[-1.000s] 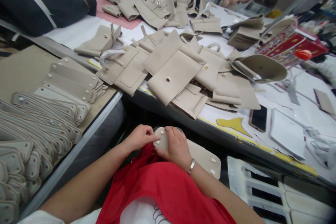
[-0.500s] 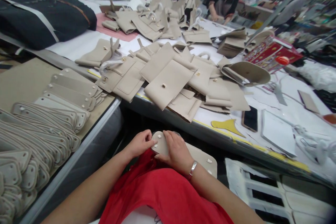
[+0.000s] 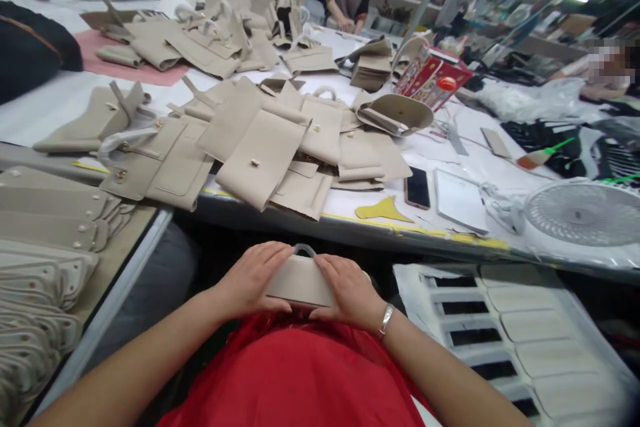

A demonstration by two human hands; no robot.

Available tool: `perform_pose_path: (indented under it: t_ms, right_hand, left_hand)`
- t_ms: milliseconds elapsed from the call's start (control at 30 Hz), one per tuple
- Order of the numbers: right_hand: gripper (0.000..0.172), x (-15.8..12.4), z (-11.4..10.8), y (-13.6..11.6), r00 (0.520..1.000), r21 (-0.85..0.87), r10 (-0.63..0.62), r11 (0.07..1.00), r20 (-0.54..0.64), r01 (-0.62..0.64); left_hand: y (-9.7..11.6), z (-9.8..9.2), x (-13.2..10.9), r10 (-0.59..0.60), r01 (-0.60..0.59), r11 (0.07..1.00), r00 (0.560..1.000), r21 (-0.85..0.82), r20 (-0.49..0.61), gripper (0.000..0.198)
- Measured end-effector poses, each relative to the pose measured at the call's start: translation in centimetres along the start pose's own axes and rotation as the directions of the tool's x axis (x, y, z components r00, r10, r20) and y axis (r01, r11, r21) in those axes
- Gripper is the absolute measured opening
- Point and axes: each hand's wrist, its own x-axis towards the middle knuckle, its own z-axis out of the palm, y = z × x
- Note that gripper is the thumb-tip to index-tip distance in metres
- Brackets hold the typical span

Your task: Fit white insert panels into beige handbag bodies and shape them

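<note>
Head view: the fingers (image 3: 276,256) of the left hand (image 3: 247,283) are curled closely over the left end of a beige panel (image 3: 300,285). The fingers (image 3: 330,268) of the right hand (image 3: 353,293) are closed over its right end, so the piece is clasped between both hands with only its middle left bare. The panel is judged to be light, smooth and leather-like. It looks pliant enough to bend yet firm enough to keep its shape, and more easily scuffed than broken. The two short ends, where it is now gripped, are judged the best places to hold it. A small clear loop (image 3: 305,250) shows at its far edge between the hands; what it belongs to cannot be told. The panel is held low over a red garment (image 3: 300,373), just short of the counter (image 3: 350,230). A silver bracelet (image 3: 386,320) is worn on the right wrist. Farther out, beige pouches (image 3: 260,160) are heaped on the counter, with a yellow cut-out (image 3: 383,210) and a phone (image 3: 417,188) near its edge. Stacked beige strips (image 3: 45,227) lie to the left and a white slotted tray (image 3: 500,320) to the right.
</note>
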Motion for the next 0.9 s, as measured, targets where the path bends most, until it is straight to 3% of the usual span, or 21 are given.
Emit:
perform_pose_path:
  t_ms: [133, 567, 900]
  right_hand:
    - [0.084, 0.0, 0.3, 0.2, 1.000, 0.003, 0.010, 1.000, -0.006, -0.010]
    - [0.081, -0.4, 1.0, 0.6, 1.000, 0.007, -0.022, 1.000, -0.019, 0.022]
    - [0.083, -0.6, 1.1, 0.5, 0.999, -0.049, -0.044, 0.998, -0.026, 0.042]
  left_hand:
    - [-0.5, 1.4, 1.7, 0.010, -0.012, 1.000, 0.992, 0.016, 0.127, 0.086]
    - [-0.9, 1.6, 1.4, 0.045, -0.062, 0.995, 0.979, 0.081, 0.198, 0.080]
    - [-0.8, 1.6, 1.1, 0.085, -0.111, 0.985, 0.978, 0.130, 0.191, 0.080]
